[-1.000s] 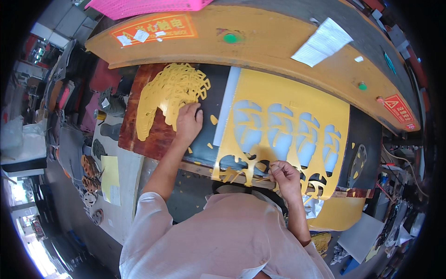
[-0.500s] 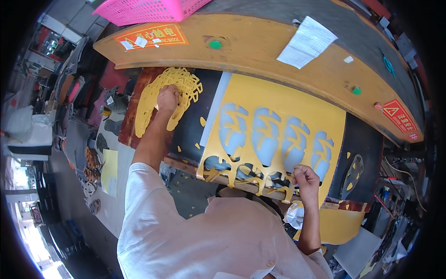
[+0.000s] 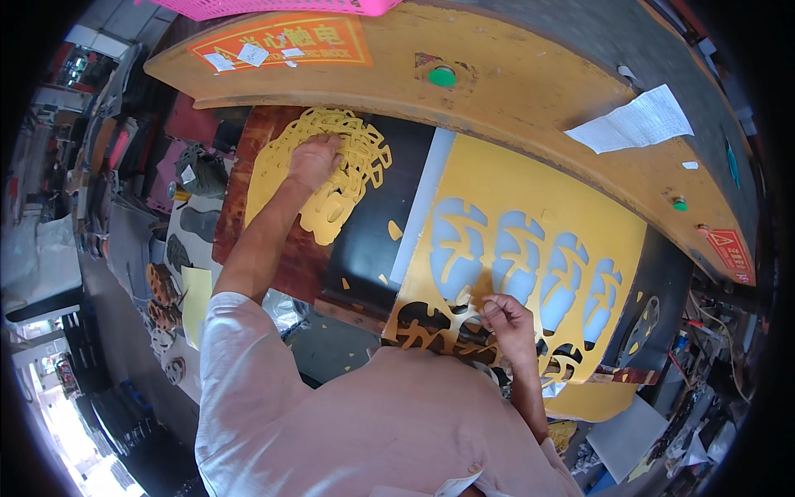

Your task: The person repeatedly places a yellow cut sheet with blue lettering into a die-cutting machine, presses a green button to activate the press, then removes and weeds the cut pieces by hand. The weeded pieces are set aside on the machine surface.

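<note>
My left hand (image 3: 317, 161) rests at the far left on a pile of yellow cut-out pieces (image 3: 269, 178). Its fingers curl down among them and the fingertips are hidden. One yellow piece with openings (image 3: 330, 214) lies at the pile's near side. To the right lies a large yellow sheet (image 3: 530, 178) with a row of rounded, sole-like cut-outs, pale blue-grey showing through. Over its near part my right hand (image 3: 509, 325) is closed, thumb and fingers pinched together. Whatever may be between those fingertips is too small to make out.
A dark board (image 3: 373, 224) with small yellow scraps lies between pile and sheet. The orange machine beam (image 3: 513, 74), with green buttons and a paper sheet (image 3: 633, 123), spans the far side. A pink basket (image 3: 281, 7) sits above it. Shoe parts (image 3: 161, 286) lie on the left table.
My right hand has moved left along the sheet's near part. A yellow piece now shows at the near side of the pile by my left hand. The whole view has shifted.
</note>
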`<state>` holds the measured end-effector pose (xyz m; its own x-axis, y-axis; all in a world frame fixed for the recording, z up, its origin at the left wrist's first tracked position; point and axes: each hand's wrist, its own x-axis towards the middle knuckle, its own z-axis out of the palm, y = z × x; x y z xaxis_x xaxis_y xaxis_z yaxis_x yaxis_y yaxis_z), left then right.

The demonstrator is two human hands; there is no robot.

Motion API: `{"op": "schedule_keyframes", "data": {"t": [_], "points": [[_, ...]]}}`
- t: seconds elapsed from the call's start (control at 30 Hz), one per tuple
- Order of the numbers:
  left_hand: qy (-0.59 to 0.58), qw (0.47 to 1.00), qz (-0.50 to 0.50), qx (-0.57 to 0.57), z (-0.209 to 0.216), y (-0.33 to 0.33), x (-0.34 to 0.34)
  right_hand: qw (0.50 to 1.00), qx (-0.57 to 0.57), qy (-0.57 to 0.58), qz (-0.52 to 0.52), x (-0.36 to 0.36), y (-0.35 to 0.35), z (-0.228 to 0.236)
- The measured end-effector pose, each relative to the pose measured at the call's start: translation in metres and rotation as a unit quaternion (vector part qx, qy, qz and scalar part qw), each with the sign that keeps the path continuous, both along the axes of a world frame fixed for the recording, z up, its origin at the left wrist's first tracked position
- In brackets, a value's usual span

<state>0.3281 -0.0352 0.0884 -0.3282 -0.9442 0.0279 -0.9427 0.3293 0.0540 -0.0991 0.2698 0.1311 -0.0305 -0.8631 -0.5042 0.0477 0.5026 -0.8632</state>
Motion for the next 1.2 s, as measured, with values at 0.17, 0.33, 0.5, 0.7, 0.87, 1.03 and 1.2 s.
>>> {"op": "schedule_keyframes", "data": {"t": [0.17, 0.33, 0.5, 0.7, 0.87, 1.03, 1.2], "points": [[-0.003, 0.998, 0.057, 0.031, 0.002, -0.005, 0.000, 1.000, -0.007, 0.027, -0.008, -0.010, -0.017, -0.003], [0.076, 0.997, 0.004, 0.025, 0.000, -0.006, 0.011, 0.998, -0.022, 0.045, -0.029, -0.023, -0.023, -0.007], [0.114, 0.992, 0.028, 0.049, -0.008, -0.004, 0.012, 0.999, -0.006, 0.040, -0.030, -0.018, -0.014, -0.010], [0.010, 1.000, 0.000, -0.023, -0.004, -0.005, 0.004, 0.999, -0.007, 0.044, -0.004, -0.003, -0.001, -0.013], [-0.008, 0.999, 0.051, -0.013, -0.004, -0.009, -0.009, 0.999, -0.012, 0.045, 0.004, 0.000, 0.004, -0.015], [-0.015, 0.995, 0.094, -0.021, -0.015, -0.015, -0.019, 0.999, -0.025, 0.046, -0.006, 0.001, 0.010, -0.015], [-0.004, 0.996, 0.071, -0.047, -0.023, -0.013, -0.022, 0.999, 0.003, 0.039, -0.035, 0.000, 0.019, -0.013]]}}
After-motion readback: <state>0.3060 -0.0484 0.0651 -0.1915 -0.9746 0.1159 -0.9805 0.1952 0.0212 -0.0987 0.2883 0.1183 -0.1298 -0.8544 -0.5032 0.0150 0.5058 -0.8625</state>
